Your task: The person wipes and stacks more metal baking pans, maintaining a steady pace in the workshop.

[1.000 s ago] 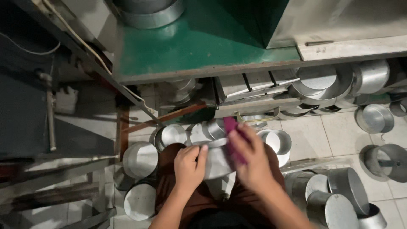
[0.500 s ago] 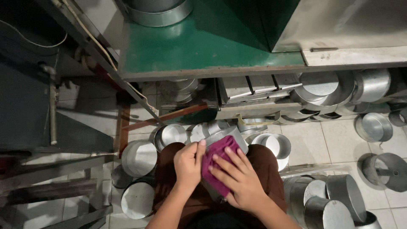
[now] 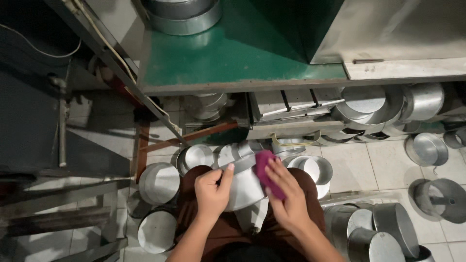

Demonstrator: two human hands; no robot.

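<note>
A round silver metal pan [image 3: 245, 187] rests over my lap, tilted toward me. My left hand [image 3: 212, 190] grips its left rim, thumb on the top edge. My right hand [image 3: 284, 196] presses a magenta cloth [image 3: 268, 175] against the pan's right side. My knees in brown trousers show below the pan.
Many round metal pans lie on the tiled floor: some at the left [image 3: 159, 182], a stack at the lower right [image 3: 374, 233], tube pans at the right [image 3: 439, 199]. A green table [image 3: 233, 63] stands ahead, with rectangular tins [image 3: 296, 102] and stacked pans [image 3: 383, 104] on a shelf beneath.
My right hand with the cloth has slid from the pan's middle to its upper right edge. The left hand keeps its hold on the rim.
</note>
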